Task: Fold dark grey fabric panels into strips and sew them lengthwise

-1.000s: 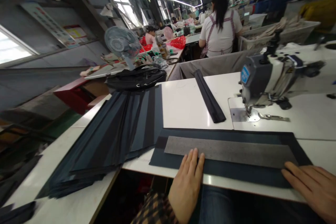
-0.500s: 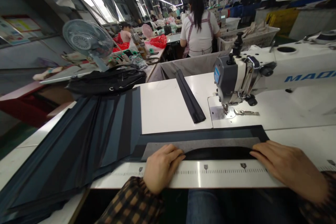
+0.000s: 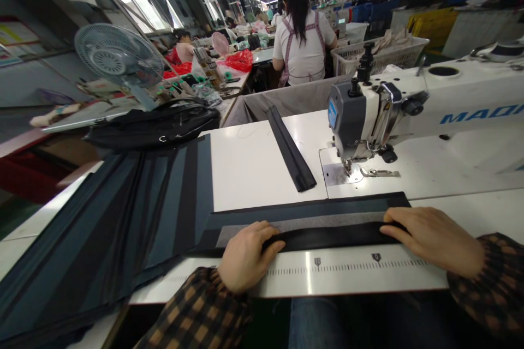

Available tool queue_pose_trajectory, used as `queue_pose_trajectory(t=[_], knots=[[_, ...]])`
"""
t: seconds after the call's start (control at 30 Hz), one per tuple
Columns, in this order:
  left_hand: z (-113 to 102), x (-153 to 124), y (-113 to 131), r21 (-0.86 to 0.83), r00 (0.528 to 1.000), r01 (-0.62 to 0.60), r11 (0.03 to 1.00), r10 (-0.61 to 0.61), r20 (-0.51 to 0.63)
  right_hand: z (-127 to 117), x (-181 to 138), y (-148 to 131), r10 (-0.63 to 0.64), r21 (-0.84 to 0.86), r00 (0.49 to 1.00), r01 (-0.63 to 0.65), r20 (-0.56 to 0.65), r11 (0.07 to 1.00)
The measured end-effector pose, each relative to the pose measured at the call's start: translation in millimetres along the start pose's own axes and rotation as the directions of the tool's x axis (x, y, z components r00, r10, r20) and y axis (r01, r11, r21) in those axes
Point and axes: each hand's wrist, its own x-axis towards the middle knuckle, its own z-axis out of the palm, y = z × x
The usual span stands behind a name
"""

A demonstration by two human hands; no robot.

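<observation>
A black fabric strip (image 3: 331,236) stretches between my two hands along the front edge of the sewing table. My left hand (image 3: 248,255) pinches its left part between thumb and fingers. At the other end my right hand (image 3: 426,237) is closed on the strip, its fingers curled over the edge. Under the strip lie a grey backing piece (image 3: 303,224) and a dark blue fabric panel (image 3: 282,212), flat on the table. To the left, a fanned stack of dark blue and black panels (image 3: 164,212) reaches past the table's edge.
A sewing machine (image 3: 352,120) stands at the right, beyond the panel. Folded black strips (image 3: 291,150) lie left of its needle plate. A black bag (image 3: 155,125) and a fan (image 3: 118,60) are at the back left. A person (image 3: 303,38) sits ahead, back turned.
My right hand has shifted slightly left and up, with the strip's edge now folded over the grey backing more evenly. The whole view has shifted a little.
</observation>
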Motion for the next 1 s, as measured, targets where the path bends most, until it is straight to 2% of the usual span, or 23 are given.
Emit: queue_pose_trajectory(t=[0.13,0.3,0.37,0.47,0.57,0.67,0.83,1.0], knots=[[1,1,5,0.025,0.995,-0.084,0.996,0.085,-0.044,-2,-1,-4,-0.014,-0.057,1.000,0.013,-0.018,0.998],[3,1,16,0.021,0.977,-0.211,0.977,0.212,-0.036,-6,1,-5,-0.183,-0.157,0.977,0.164,-0.112,0.974],[7,2,21,0.039,0.980,-0.192,0.981,0.194,-0.052,-6,3,-5,-0.213,-0.158,0.969,0.193,-0.122,0.968],[16,10,31,0.055,0.982,-0.127,0.990,0.133,-0.134,-6,5,-4,-0.220,-0.140,0.969,0.204,-0.111,0.969],[25,23,41,-0.026,0.967,-0.197,0.980,0.190,-0.172,-7,5,-4,-0.200,-0.133,0.975,0.187,-0.099,0.973],[29,36,48,-0.117,0.954,-0.271,0.956,0.249,-0.167,-7,5,-6,-0.183,-0.129,0.979,0.171,-0.093,0.977],[29,47,50,-0.163,0.957,-0.279,0.946,0.259,-0.132,-7,3,-8,-0.159,-0.091,0.983,0.151,-0.095,0.984],[24,49,54,-0.186,0.959,-0.284,0.941,0.282,-0.042,-15,6,-13,-0.178,-0.087,0.982,0.172,-0.067,0.981]])
